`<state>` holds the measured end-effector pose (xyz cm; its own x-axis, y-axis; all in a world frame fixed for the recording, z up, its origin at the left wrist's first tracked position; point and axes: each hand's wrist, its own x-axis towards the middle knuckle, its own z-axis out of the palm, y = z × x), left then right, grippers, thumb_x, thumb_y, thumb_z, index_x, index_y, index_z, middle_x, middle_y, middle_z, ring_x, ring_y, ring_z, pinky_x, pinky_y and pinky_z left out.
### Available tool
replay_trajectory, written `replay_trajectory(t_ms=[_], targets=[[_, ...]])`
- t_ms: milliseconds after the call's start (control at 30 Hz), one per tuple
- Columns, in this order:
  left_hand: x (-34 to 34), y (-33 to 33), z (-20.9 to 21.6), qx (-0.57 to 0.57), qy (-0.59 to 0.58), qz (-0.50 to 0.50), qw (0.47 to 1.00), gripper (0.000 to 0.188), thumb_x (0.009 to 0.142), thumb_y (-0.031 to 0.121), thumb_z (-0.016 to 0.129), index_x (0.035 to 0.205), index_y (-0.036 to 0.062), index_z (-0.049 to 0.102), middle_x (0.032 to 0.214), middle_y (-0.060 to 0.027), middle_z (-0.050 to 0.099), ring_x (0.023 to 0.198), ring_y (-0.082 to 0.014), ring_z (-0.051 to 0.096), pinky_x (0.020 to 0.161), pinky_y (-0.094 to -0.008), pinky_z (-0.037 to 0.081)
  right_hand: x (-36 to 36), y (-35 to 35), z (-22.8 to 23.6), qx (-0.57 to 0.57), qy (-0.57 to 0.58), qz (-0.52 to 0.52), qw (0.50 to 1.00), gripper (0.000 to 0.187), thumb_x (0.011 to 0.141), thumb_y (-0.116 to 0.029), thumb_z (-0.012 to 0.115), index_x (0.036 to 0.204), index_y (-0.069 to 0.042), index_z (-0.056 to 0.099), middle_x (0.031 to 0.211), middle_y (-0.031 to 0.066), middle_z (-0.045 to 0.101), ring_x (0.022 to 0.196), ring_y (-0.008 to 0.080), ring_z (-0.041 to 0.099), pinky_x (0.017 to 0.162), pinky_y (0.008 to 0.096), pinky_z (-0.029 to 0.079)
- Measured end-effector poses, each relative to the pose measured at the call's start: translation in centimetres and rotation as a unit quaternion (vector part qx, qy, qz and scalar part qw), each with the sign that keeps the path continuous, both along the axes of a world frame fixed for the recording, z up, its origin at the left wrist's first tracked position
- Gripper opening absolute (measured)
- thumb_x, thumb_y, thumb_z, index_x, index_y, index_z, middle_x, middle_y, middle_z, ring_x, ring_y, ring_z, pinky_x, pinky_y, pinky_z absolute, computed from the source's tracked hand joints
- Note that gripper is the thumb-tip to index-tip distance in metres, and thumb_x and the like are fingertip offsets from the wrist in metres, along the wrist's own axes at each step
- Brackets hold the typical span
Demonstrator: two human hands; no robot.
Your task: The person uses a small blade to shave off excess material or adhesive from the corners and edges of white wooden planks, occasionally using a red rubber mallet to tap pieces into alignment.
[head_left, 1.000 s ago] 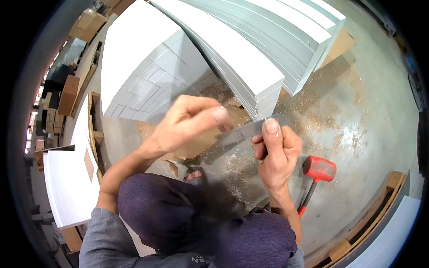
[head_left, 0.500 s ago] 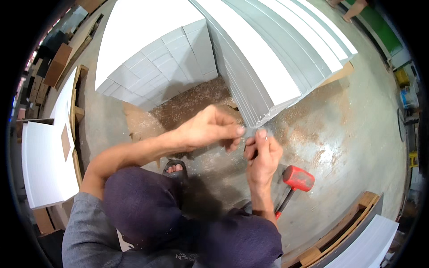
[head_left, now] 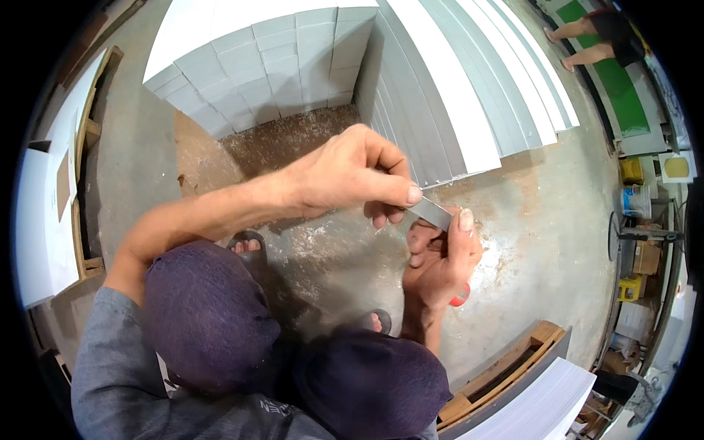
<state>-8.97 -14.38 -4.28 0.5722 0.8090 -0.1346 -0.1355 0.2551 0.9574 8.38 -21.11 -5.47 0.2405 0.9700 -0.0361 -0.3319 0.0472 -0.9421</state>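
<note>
Between my two hands is a small flat grey strip, thin and straight-edged; I cannot tell its material. My left hand pinches one end of it between thumb and fingers. The other end sits in my right hand, under the thumb, with the fingers curled. Both hands are just in front of the near corner of a tall stack of white and grey boards. A red mallet head shows partly beside my right wrist, the rest of it hidden.
A second white stack stands at far left, its side divided into blocks. Pallets with white sheets lie at left and lower right. Cluttered shelving lines the right side. Another person's bare legs show at far right.
The view has shifted, bringing the right-hand shelving further in. My hands have come up closer, and the grey strip now shows plainly. The mallet has become mostly hidden behind my right arm.
</note>
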Motion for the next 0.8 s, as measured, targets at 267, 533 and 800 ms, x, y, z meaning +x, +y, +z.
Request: replay_trajectory(t_ms=[267, 533, 800], targets=[[0.6, 0.4, 0.6, 0.037, -0.054, 0.032, 0.997, 0.023, 0.090, 0.020, 0.076, 0.091, -0.0036, 0.074, 0.074, -0.0126, 0.073, 0.065, -0.0168, 0.072, 0.059, -0.0259, 0.058, 0.4, 0.6, 0.5, -0.002, 0.014, 0.008, 1.000, 0.034, 0.104, -0.023, 0.056, 0.079, -0.002, 0.062, 0.061, -0.0031, 0.054, 0.051, 0.0023, 0.036, 0.048, 0.0214, 0.024], [1.0, -1.7, -1.2, -0.037, -0.118, 0.061, 0.990, 0.023, 0.093, 0.019, 0.075, 0.096, -0.0036, 0.075, 0.081, -0.0163, 0.075, 0.068, -0.0198, 0.074, 0.062, -0.0293, 0.061, 1.4, -0.2, 1.8, -0.064, -0.072, 0.066, 0.993, 0.037, 0.104, -0.025, 0.057, 0.075, -0.003, 0.062, 0.059, -0.0053, 0.050, 0.053, 0.0026, 0.036, 0.050, 0.0227, 0.025], [1.2, -2.5, -1.1, 0.012, -0.078, 0.082, 0.993, 0.027, 0.097, 0.022, 0.070, 0.091, -0.0039, 0.075, 0.080, -0.0139, 0.074, 0.064, -0.0170, 0.072, 0.058, -0.0281, 0.058, 1.4, -0.2, 0.6, -0.052, -0.101, 0.074, 0.991, 0.038, 0.107, -0.026, 0.054, 0.076, -0.004, 0.060, 0.050, -0.0021, 0.046, 0.043, 0.0055, 0.034, 0.041, 0.0238, 0.026]])
